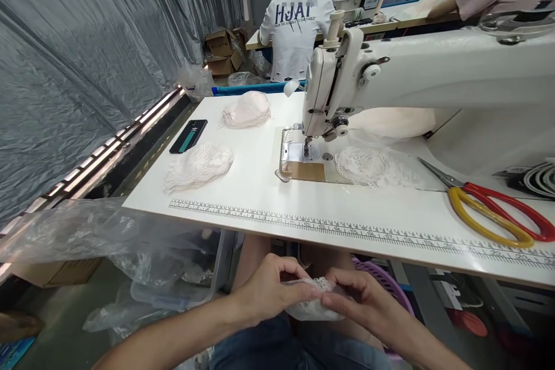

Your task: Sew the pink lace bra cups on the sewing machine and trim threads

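Observation:
Over my lap, below the table's front edge, both hands pinch a white lace piece point(315, 307). My left hand point(275, 289) grips its left side, with thumb and fingers closed on the fabric. On the other side my right hand point(358, 298) has its thumb and fingers closed on the lace too, the two thumbs nearly meeting. Above them stands a white sewing machine point(329, 81), its needle over the metal plate. White lace pieces point(368, 166) lie right of the needle. At the table's left rest a lace stack point(202, 166) and a pale pink stack of cup-shaped pieces point(247, 110).
Scissors point(489, 208) with red and yellow handles lie at the table's right. A dark phone point(188, 136) is at the left. A printed ruler point(303, 221) runs along the front edge. Below are a plastic bin point(221, 266) and a purple basket point(390, 283). Co-workers point(297, 34) sit beyond.

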The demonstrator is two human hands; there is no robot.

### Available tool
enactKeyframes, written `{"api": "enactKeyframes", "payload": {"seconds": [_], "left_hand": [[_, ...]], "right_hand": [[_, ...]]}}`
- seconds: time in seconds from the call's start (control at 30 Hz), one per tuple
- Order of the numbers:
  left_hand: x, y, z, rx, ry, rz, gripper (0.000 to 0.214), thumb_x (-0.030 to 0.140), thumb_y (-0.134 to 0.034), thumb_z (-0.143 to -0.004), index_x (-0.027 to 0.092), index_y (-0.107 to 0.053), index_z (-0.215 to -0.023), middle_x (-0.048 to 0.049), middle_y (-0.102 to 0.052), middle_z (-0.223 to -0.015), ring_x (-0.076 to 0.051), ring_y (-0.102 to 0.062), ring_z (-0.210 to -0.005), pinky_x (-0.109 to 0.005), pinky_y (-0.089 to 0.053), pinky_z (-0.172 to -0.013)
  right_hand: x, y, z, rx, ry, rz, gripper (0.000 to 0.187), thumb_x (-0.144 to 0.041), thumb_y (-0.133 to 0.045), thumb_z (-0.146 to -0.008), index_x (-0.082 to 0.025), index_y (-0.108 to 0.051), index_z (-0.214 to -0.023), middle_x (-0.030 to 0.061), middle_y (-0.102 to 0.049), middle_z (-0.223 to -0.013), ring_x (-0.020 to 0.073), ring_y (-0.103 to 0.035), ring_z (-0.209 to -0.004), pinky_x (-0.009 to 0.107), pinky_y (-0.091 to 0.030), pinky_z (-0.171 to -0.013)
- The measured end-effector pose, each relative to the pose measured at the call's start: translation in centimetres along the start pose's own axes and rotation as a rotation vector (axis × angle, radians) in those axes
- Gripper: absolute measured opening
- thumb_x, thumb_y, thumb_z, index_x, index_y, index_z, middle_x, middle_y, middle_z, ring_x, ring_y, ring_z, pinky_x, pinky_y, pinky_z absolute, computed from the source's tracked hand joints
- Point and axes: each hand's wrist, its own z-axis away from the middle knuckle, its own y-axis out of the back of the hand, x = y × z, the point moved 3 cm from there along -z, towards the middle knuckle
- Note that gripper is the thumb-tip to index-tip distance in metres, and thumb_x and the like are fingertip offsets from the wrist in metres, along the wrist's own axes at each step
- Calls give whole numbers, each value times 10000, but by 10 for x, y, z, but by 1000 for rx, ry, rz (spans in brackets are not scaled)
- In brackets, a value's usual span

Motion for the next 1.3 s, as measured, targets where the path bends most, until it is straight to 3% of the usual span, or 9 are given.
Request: {"api": "enactKeyframes", "payload": {"seconds": [0.13,0.33,0.47,0.63,0.8,1.1,1.3], "left_hand": [[-5,-1,-1,-57,66,38,294,383,-731,-641,98,-697,-704,-4,-534,-633,-99,-446,-600,-205,-325,-558],[-7,-3,-1,-86,80,56,360,448,-746,-615,103,-692,-702,-7,-538,-639,-96,-432,-598,-207,-306,-551],[-9,-5,-1,-98,180,131,410,478,-777,-560,106,-683,-706,2,-550,-598,-89,-432,-558,-212,-300,-550],[-10,-5,0,-107,228,276,403,430,-816,-530,103,-677,-721,-18,-609,-670,-105,-494,-609,-218,-349,-602],[-13,-3,3,-69,249,349,364,392,-819,-560,101,-675,-725,-35,-634,-690,-122,-541,-647,-235,-390,-658],[-11,-7,4,-51,267,341,336,353,-835,-518,102,-657,-655,-14,-624,-631,-105,-523,-617,-220,-370,-640],[-18,-7,3,-101,284,573,317,294,-826,-544,116,-577,-626,-13,-628,-609,-98,-550,-557,-213,-400,-586]], "right_hand": [[4,2,3,-41,-15,-43,358,-521,-592,-784,-170,-589,-710,-12,-496,-660,138,-438,-655,235,-345,-600],[12,3,9,-15,-28,-79,383,-537,-566,-807,-181,-539,-670,-45,-407,-587,103,-348,-565,217,-282,-516],[12,4,14,-35,-9,-101,414,-558,-503,-843,-179,-547,-681,-45,-406,-593,99,-351,-560,210,-298,-519],[16,2,16,-50,6,-108,325,-494,-654,-757,-173,-615,-733,-26,-496,-696,121,-426,-664,217,-344,-608],[18,2,19,-45,10,-120,342,-498,-628,-777,-173,-600,-673,-20,-504,-669,133,-446,-675,226,-354,-612],[27,11,37,-94,-12,-72,293,-476,-625,-793,-192,-679,-743,6,-585,-726,158,-516,-713,249,-397,-650],[46,19,50,-38,-25,0,319,-500,-607,-802,-197,-684,-737,22,-620,-713,162,-557,-680,262,-445,-621]]}}
